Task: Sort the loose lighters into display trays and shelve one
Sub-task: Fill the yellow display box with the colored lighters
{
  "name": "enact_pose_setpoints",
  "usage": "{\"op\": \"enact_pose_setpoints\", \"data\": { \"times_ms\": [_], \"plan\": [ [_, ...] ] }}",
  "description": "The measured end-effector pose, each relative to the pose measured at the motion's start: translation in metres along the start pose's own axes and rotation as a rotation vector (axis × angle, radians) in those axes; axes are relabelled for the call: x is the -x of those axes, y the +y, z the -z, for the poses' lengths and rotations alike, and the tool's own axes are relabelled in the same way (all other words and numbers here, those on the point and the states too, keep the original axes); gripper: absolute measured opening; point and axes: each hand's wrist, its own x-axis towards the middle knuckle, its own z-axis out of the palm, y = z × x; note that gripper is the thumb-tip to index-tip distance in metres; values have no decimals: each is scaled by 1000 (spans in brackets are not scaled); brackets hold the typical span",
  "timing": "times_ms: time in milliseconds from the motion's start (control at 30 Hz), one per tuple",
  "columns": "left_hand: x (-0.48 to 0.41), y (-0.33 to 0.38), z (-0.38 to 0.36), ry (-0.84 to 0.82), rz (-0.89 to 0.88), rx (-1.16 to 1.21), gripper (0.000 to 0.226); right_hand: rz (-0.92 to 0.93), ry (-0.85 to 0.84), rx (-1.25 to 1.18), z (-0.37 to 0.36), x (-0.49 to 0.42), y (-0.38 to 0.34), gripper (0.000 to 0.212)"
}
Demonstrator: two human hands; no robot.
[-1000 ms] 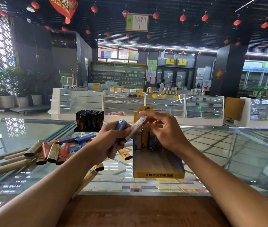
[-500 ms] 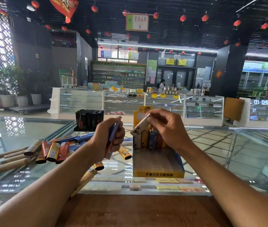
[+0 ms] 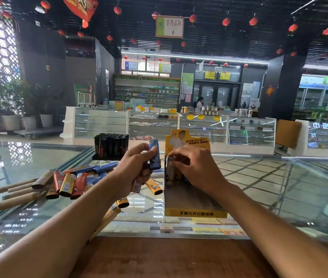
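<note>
A yellow display tray (image 3: 195, 213) with a tall backing card stands on the glass counter, with a few lighters upright in its back row. My right hand (image 3: 197, 167) is down in that back row, pinching a pale lighter (image 3: 170, 169) standing at the tray's left edge. My left hand (image 3: 137, 169), just left of the tray, grips a small bunch of lighters; a blue lighter (image 3: 154, 155) sticks up from it and an orange one shows below. A pile of loose lighters (image 3: 73, 181) in red, gold and blue lies to the left.
A black tray of dark lighters (image 3: 111, 146) stands behind the pile. Several tan sticks (image 3: 12, 199) lie at the far left on the glass counter (image 3: 279, 187). Single orange lighters (image 3: 154, 187) lie under my left hand. A wooden ledge (image 3: 169, 257) runs along the near edge.
My right hand has carried the pale lighter down from above the tray into its back row. My left hand has risen slightly, turning the blue lighter upright.
</note>
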Motion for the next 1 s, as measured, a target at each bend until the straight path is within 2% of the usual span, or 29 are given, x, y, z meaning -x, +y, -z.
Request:
{"op": "enact_pose_setpoints", "data": {
  "times_ms": [333, 600, 767, 1000],
  "plan": [
    [2, 2, -5, -28, -51, -19, 22, -28, 7, -6, -1, -1, 1, 22],
    [1, 2, -1, -79, 6, 46, 13, 1, -26, 37, 3, -3, 0, 24],
    [1, 2, -2, -84, 10, 37, 11, 54, -102, 113, 3, -3, 0, 21],
    [0, 1, -1, -81, 1, 0, 12, 47, -53, 105, -3, -3, 2, 17]
  ]
}}
